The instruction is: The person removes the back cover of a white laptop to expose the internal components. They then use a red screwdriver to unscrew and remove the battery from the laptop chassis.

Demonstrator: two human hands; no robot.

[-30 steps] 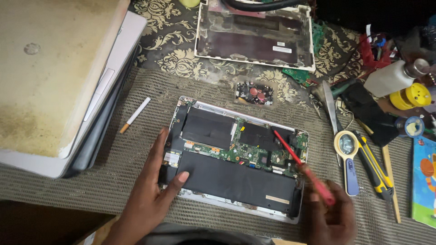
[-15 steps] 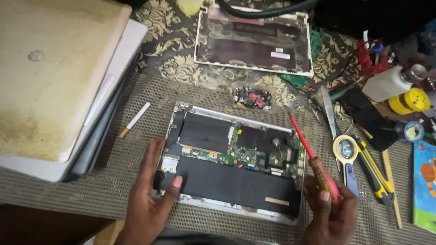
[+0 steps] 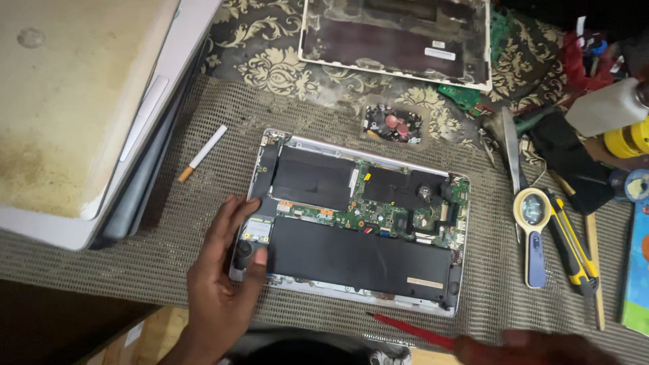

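Two hands at work over an opened laptop (image 3: pixel 358 223), lying bottom-up at the centre of the mesh mat (image 3: pixel 169 223) with its green circuit board and black battery panel exposed. Left hand (image 3: pixel 226 270) at eight o'clock of the laptop, palm down, fingers loosely spread along the left edge of the casing, thumb pressing on the lower left corner beside a round black speaker. Right hand (image 3: pixel 534 348) blurred at five o'clock, low at the frame's edge, closed around the handle of a red screwdriver (image 3: pixel 409 331); exact finger positions impossible to tell through the blur. Screwdriver shaft pointing toward ten o'clock, tip just below the laptop's front edge, apart from it. Removed bottom cover (image 3: pixel 399 40) at twelve o'clock, inner side up. Small fan module (image 3: pixel 392 124) between cover and laptop. White cigarette (image 3: pixel 203 153) at ten o'clock on the mat. Stack of closed laptops (image 3: pixel 74 115) further out at nine to ten o'clock. Magnifying glass (image 3: pixel 533 230) and yellow-and-black utility knife (image 3: pixel 571 243) side by side at three o'clock, near a metal blade tool (image 3: pixel 512 149).
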